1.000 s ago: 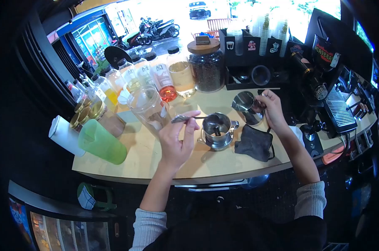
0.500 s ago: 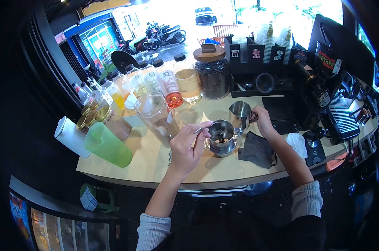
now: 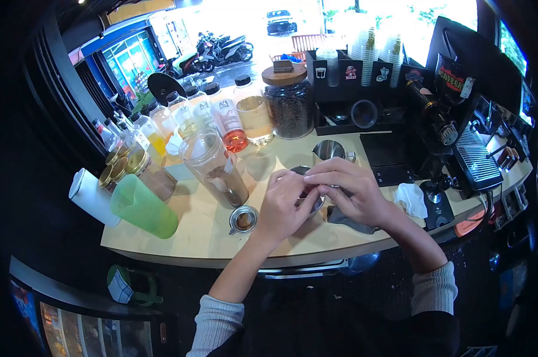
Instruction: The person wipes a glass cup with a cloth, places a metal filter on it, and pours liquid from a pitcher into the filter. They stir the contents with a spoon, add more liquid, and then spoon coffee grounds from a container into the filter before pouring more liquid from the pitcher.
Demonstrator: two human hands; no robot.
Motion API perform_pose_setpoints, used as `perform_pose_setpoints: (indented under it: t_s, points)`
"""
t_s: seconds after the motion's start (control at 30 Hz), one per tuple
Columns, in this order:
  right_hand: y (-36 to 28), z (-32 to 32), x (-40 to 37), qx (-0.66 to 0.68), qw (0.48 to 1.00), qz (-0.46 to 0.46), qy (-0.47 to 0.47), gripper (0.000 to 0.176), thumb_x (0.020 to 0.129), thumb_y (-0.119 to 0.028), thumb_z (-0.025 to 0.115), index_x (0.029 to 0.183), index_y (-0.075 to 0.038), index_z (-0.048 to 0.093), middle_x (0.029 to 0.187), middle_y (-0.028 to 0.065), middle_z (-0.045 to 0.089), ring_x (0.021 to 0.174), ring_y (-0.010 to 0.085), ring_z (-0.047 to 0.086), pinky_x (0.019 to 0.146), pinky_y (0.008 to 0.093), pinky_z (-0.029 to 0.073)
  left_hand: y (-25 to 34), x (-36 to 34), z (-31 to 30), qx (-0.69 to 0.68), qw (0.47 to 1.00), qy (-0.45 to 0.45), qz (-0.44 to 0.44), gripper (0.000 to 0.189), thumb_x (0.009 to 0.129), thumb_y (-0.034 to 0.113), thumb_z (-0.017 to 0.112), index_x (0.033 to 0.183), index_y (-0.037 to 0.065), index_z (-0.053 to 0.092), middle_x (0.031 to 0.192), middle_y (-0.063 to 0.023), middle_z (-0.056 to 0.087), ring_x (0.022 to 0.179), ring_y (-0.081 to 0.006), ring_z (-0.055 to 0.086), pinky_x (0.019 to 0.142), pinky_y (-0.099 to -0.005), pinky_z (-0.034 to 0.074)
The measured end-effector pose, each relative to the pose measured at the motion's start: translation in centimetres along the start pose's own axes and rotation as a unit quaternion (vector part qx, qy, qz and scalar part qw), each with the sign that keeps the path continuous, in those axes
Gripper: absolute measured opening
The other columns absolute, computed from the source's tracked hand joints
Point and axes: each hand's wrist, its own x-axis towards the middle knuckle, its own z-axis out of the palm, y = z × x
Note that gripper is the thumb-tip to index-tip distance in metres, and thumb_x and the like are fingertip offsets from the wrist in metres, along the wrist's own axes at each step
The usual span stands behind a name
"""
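Note:
My left hand (image 3: pixel 285 205) and my right hand (image 3: pixel 353 195) meet above a small metal cup (image 3: pixel 317 209), fingers closed and thumbs close together. Whatever they pinch is hidden by the fingers, and most of the cup is covered too. Directly behind them stands a metal pitcher (image 3: pixel 330 150), its handle toward the right. A dark cloth (image 3: pixel 351 221) lies under my right wrist. Left of my left hand sits a small round metal piece (image 3: pixel 243 219) with brown inside. Beyond it leans a tall clear container (image 3: pixel 212 163) holding brown powder.
A green pitcher (image 3: pixel 144 206) and white container (image 3: pixel 93 196) stand left. Syrup bottles (image 3: pixel 226 119) and a coffee bean jar (image 3: pixel 288 104) line the back. A cup rack (image 3: pixel 364 77), white cloth (image 3: pixel 410 200) and coffee machine (image 3: pixel 480 154) occupy the right.
My right hand has let go of the pitcher's handle and moved left to join my left hand over the cup. The spoon in my left hand no longer shows. The view has shifted slightly.

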Motion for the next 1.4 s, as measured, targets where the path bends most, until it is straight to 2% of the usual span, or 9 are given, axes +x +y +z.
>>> perform_pose_setpoints:
  t_s: [0.17, 0.2, 0.4, 0.63, 0.7, 0.97, 1.13, 1.23, 1.4]
  points:
    - [-0.7, -0.5, -1.3, -0.018, 0.999, 0.049, 0.011, 0.021, 0.086, -0.003, 0.061, 0.106, -0.003, 0.064, 0.101, 0.0119, 0.063, 0.091, 0.0247, 0.063, 0.074, 0.0321, 0.051, -1.9, -2.4, -0.4, -0.036, 0.981, 0.028, -0.191, 0.077, 0.060, 0.028, 0.087, 0.121, 0.001, 0.049, 0.111, -0.0135, 0.060, 0.103, -0.0263, 0.058, 0.090, -0.0379, 0.046]
    - [-1.1, -0.6, -1.4, -0.008, 0.997, 0.079, 0.007, 0.018, 0.086, -0.003, 0.061, 0.104, -0.002, 0.063, 0.099, 0.0120, 0.063, 0.090, 0.0249, 0.063, 0.074, 0.0325, 0.050, -2.6, -3.1, -0.2, -0.030, 0.971, -0.029, -0.234, 0.095, 0.055, 0.035, 0.089, 0.129, 0.001, 0.040, 0.121, -0.0157, 0.055, 0.115, -0.0280, 0.053, 0.097, -0.0392, 0.041]
    - [-0.5, -0.2, -2.0, 0.002, 0.996, 0.086, 0.015, 0.010, 0.086, -0.002, 0.060, 0.095, 0.001, 0.062, 0.093, 0.0121, 0.065, 0.089, 0.0257, 0.063, 0.077, 0.0344, 0.049, -2.6, -3.4, 1.3, -0.032, 0.954, -0.089, -0.283, 0.085, 0.054, 0.033, 0.090, 0.121, 0.002, 0.049, 0.110, -0.0138, 0.063, 0.105, -0.0267, 0.061, 0.096, -0.0397, 0.043]
    - [-0.7, -1.0, -2.3, 0.023, 0.994, 0.097, 0.049, 0.009, 0.086, -0.001, 0.060, 0.095, 0.001, 0.063, 0.096, 0.0130, 0.066, 0.092, 0.0253, 0.064, 0.080, 0.0340, 0.050, -3.0, -3.3, 1.7, -0.091, 0.960, -0.051, -0.260, 0.075, 0.053, 0.032, 0.089, 0.114, 0.003, 0.055, 0.100, -0.0119, 0.067, 0.097, -0.0252, 0.065, 0.091, -0.0384, 0.047]
    - [-0.5, -1.0, -2.7, 0.034, 0.993, 0.100, 0.051, 0.010, 0.087, -0.001, 0.060, 0.096, 0.001, 0.063, 0.097, 0.0128, 0.066, 0.092, 0.0239, 0.064, 0.080, 0.0330, 0.050, -3.2, -3.5, 1.6, -0.100, 0.955, -0.069, -0.272, 0.079, 0.056, 0.039, 0.086, 0.120, 0.009, 0.052, 0.109, -0.0062, 0.062, 0.105, -0.0223, 0.057, 0.098, -0.0413, 0.028]
    - [-1.0, -1.3, -3.2, 0.078, 0.988, 0.126, 0.037, 0.014, 0.089, -0.003, 0.059, 0.102, 0.000, 0.063, 0.104, 0.0124, 0.064, 0.095, 0.0187, 0.063, 0.080, 0.0298, 0.052, -3.6, -3.0, 1.3, -0.096, 0.969, -0.072, -0.218, 0.079, 0.054, 0.032, 0.087, 0.122, 0.011, 0.051, 0.113, -0.0049, 0.061, 0.109, -0.0228, 0.056, 0.098, -0.0411, 0.029]
    - [-0.3, -1.2, -3.7, 0.181, 0.974, 0.137, 0.017, 0.019, 0.093, -0.007, 0.054, 0.111, -0.001, 0.059, 0.111, 0.0119, 0.060, 0.104, 0.0180, 0.060, 0.091, 0.0322, 0.049, -4.0, -3.0, 1.0, -0.102, 0.971, -0.077, -0.202, 0.082, 0.053, 0.027, 0.087, 0.125, 0.012, 0.050, 0.118, -0.0049, 0.060, 0.112, -0.0227, 0.055, 0.098, -0.0399, 0.029]
    - [-0.6, -0.8, -3.8, 0.251, 0.952, 0.173, 0.024, 0.025, 0.096, -0.008, 0.048, 0.120, 0.000, 0.051, 0.113, 0.0129, 0.058, 0.108, 0.0182, 0.058, 0.095, 0.0320, 0.045, -4.0, -2.6, 0.5, -0.061, 0.980, -0.090, -0.164, 0.084, 0.052, 0.026, 0.089, 0.125, 0.009, 0.051, 0.119, -0.0092, 0.060, 0.112, -0.0271, 0.056, 0.098, -0.0394, 0.039]
    - [-0.4, -1.3, -3.2, 0.298, 0.938, 0.176, 0.017, 0.028, 0.099, -0.011, 0.043, 0.125, 0.000, 0.043, 0.114, 0.0134, 0.057, 0.104, 0.0162, 0.057, 0.090, 0.0318, 0.046, -4.3, -2.3, -0.1, -0.105, 0.975, -0.120, -0.157, 0.082, 0.054, 0.022, 0.086, 0.127, 0.015, 0.050, 0.124, -0.0052, 0.057, 0.116, -0.0233, 0.053, 0.101, -0.0400, 0.028]
